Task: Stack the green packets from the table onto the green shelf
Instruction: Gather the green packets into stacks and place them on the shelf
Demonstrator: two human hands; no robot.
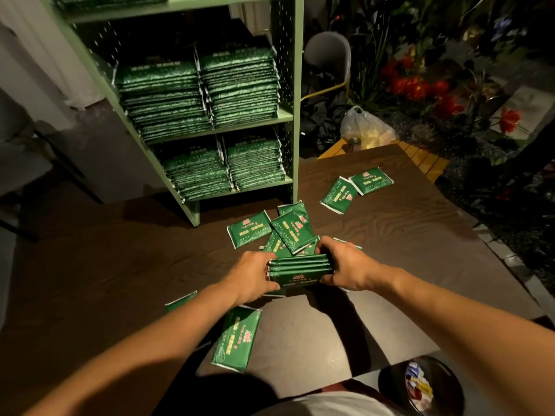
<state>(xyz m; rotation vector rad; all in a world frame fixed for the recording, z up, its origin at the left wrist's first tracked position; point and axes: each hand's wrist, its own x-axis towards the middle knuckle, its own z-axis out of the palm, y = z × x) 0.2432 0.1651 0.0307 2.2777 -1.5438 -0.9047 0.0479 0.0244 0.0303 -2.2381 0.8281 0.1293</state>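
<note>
A small bundle of green packets (300,270) stands on edge above the dark wooden table (405,235). My left hand (253,276) grips its left end and my right hand (342,265) grips its right end. Loose green packets lie behind the bundle (288,229), two more at the far right (356,189), one near my left forearm (235,337) and one partly hidden under it (180,301). The green shelf (285,115) stands at the table's far left, its two lower levels filled with stacked packets (198,97).
A black bin (420,385) with rubbish sits by the table's near right corner. Behind the table are a plastic bag (365,127) on a small wooden stand, a grey chair (327,52) and red flowers (417,85).
</note>
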